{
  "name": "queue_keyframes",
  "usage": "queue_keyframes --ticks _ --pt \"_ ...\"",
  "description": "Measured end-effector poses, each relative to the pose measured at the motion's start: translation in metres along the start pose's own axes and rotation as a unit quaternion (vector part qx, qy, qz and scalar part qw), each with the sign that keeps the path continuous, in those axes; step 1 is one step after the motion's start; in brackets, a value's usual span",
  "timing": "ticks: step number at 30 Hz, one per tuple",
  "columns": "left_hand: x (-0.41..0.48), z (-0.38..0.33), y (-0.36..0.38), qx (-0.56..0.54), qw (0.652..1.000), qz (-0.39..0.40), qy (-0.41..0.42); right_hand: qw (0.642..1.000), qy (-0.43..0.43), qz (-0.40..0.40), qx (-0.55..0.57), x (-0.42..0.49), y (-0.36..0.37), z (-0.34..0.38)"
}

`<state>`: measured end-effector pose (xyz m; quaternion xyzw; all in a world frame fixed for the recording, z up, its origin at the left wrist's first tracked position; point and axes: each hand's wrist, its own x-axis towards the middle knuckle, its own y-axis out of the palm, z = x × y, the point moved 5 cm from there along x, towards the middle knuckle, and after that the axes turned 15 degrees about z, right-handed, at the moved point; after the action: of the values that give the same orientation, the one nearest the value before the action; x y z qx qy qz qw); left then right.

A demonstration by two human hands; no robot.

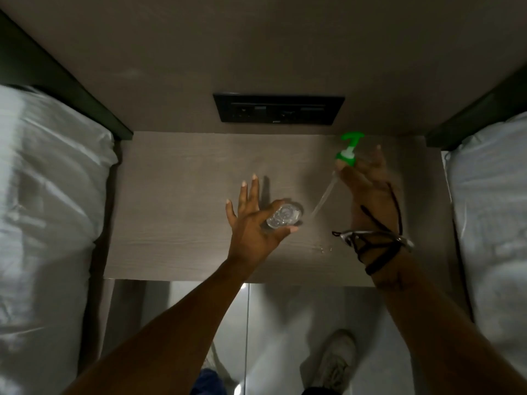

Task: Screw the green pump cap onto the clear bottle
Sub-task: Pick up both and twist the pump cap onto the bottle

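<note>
The clear bottle [282, 215] stands on the grey wooden bedside table [182, 201], seen from above, its open mouth facing up. My left hand [251, 223] grips it between thumb and index finger, the other fingers spread. My right hand [368, 189] holds the green pump cap [348, 151] by its collar, above the table's far right part. The cap's nozzle head points away, and its clear dip tube [323, 199] slants down toward the bottle, ending a little to the right of the mouth.
White pillows lie at the left [42, 195] and right [490, 209] of the table. A black socket panel [278, 109] sits in the wall behind. A black cord and a metal band wrap my right wrist [376, 240]. Small water drops [325, 249] lie near the front edge.
</note>
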<state>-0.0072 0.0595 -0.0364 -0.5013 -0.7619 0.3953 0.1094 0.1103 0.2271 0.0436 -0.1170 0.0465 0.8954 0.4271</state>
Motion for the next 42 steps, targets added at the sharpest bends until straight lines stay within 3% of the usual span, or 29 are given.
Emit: queue_keyframes --ticks 5,10,21,32,42 --pt "0.001 0.003 0.002 0.013 1.0 0.003 0.003 0.996 -0.074 0.05 0.01 -0.019 0.029 0.02" --pt "0.001 0.005 0.002 -0.003 1.0 0.003 0.011 0.989 -0.076 0.082 -0.1 -0.021 0.047 0.012" --pt "0.002 0.006 0.004 -0.006 1.0 0.004 0.004 0.984 -0.121 0.07 -0.106 -0.017 0.042 0.021" --pt "0.003 0.004 0.001 -0.013 1.0 0.013 0.006 0.936 -0.171 0.108 -0.287 -0.033 0.057 -0.015" --pt "-0.001 0.002 -0.001 -0.026 0.999 0.015 0.027 0.914 -0.093 0.109 -0.38 -0.032 0.05 -0.052"
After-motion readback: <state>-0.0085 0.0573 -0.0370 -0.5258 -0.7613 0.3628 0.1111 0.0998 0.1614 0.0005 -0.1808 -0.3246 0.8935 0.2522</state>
